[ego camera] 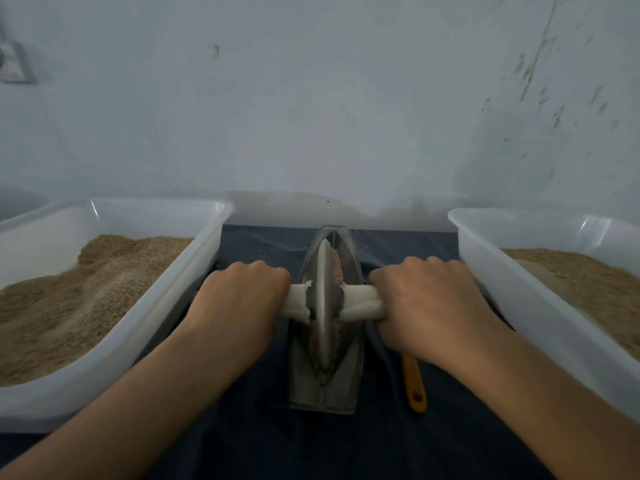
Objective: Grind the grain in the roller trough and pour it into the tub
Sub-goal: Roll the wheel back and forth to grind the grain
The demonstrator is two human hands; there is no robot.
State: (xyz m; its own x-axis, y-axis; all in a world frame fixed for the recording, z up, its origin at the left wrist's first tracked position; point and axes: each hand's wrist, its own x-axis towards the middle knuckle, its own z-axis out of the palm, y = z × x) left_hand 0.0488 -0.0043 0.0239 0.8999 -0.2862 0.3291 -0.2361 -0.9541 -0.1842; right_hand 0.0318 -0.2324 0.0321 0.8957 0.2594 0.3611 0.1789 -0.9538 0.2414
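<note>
**Both hands on the roller handle, wheel standing in the trough**

A pale wall [311,98] fills the far half of the scene. Below it a dark blue cloth [249,438] covers the work surface.

Two white plastic tubs flank the middle. The left tub [194,268] holds a heaped mass of tan ground grain [86,292] that slopes up toward its far side. The right tub [491,271] also holds tan grain [581,282], lying lower against its near wall.

Between the tubs, on the cloth, sits the grey metal roller trough [325,393], boat-shaped and running from near to far. The metal grinding wheel [323,306] stands upright on edge in its groove. Brown grain in the trough [336,268] shows along the right face of the wheel at the far end, and more lies beside the wheel at the near end.

A white-wrapped handle [360,301] passes crosswise through the wheel. The left hand [239,296] has its fingers curled round the left end of the handle; the right hand [426,303] grips the right end the same way, knuckles up.

An orange handle of some utensil [415,386] lies on the cloth just right of the trough, its far end hidden under the right wrist.
</note>
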